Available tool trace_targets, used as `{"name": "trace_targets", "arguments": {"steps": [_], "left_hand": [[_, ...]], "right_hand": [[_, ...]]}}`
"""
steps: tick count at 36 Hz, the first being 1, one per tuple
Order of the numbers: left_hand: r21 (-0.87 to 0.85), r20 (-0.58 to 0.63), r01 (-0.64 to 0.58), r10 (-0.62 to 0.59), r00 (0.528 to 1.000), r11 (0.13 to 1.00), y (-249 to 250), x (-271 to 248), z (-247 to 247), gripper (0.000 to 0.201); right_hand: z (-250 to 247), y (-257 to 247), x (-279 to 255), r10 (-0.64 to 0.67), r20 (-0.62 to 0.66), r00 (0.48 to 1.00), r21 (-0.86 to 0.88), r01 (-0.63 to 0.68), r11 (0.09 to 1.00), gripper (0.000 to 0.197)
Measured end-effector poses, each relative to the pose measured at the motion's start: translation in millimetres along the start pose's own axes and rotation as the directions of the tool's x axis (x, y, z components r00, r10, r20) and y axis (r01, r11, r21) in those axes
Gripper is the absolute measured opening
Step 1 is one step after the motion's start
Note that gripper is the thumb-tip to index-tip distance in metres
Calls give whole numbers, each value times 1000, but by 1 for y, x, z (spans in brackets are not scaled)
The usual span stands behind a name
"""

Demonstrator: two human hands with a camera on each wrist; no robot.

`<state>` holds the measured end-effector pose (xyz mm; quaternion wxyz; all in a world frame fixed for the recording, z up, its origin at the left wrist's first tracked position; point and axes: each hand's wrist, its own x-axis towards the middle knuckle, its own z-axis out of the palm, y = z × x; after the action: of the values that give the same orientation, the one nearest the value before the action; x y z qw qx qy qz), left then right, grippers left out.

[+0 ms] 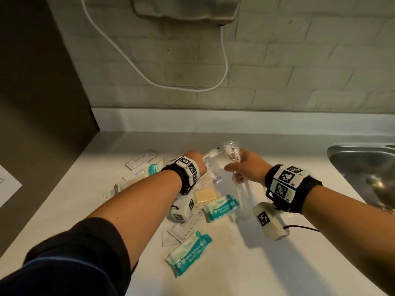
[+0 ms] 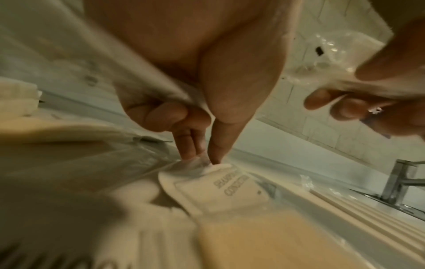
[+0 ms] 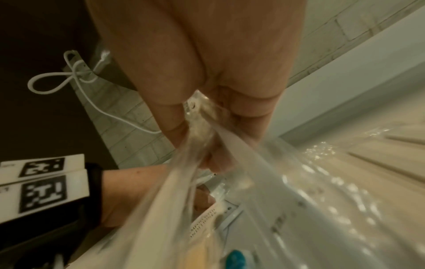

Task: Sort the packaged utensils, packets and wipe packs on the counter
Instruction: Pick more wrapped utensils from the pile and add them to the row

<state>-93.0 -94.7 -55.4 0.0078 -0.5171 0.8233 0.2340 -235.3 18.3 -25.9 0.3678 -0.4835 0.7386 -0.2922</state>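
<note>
Right hand (image 1: 249, 167): raised above the worktop (image 1: 299, 263), fingers curled round clear-wrapped utensils (image 1: 239, 178). Left hand (image 1: 197, 161): low, just left of the right, fingertips (image 2: 214, 156) pinching the edge of a white packet (image 2: 230, 191) in the pile; a wrapped item is also tucked in its palm. Teal wipe packs (image 1: 189, 255) near centre; more flat packets far left. Pale worktop, steel sink (image 1: 363, 165) right, brick wall (image 1: 299, 60) with white cable (image 1: 128, 54).
</note>
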Motion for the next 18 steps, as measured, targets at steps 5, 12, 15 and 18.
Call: {"name": "trace_targets", "arguments": {"steps": [5, 12, 15, 18], "left_hand": [[-198, -58, 92, -105, 993, 976, -7, -2, -5, 26], [-321, -351, -20, -99, 931, 947, -21, -22, -44, 28], [-341, -457, -63, -107, 883, 938, -24, -38, -60, 22], [-395, -473, -100, -109, 874, 913, -30, -51, -66, 22]], "right_hand": [[-6, 14, 5, 47, 28, 999, -109, -44, 993, 34], [6, 18, 25, 195, 66, 979, -228, -175, 958, 28], [18, 15, 22, 272, 168, 947, -367, -196, 909, 28], [33, 16, 22, 295, 221, 930, -416, -183, 891, 38]]}}
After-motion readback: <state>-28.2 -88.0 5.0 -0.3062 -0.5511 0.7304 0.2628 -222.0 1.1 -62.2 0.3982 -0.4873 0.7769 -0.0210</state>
